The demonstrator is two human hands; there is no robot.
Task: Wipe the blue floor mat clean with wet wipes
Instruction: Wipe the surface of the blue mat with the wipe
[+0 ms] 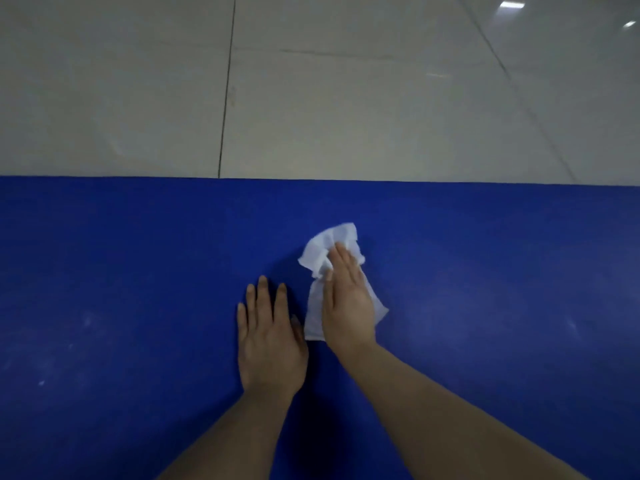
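Blue floor mat (138, 271): right hand (348, 299) flat pressing wet wipe (332, 240); left hand (270, 337) flat.

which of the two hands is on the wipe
The right hand: it presses flat on the white wet wipe, while the left hand rests on the bare blue mat.

The blue floor mat (138, 271) lies flat, filling the lower part of the view, its far edge straight; faint pale smudges show at its left and right. A crumpled white wet wipe (320, 258) lies spread on the mat near its middle.
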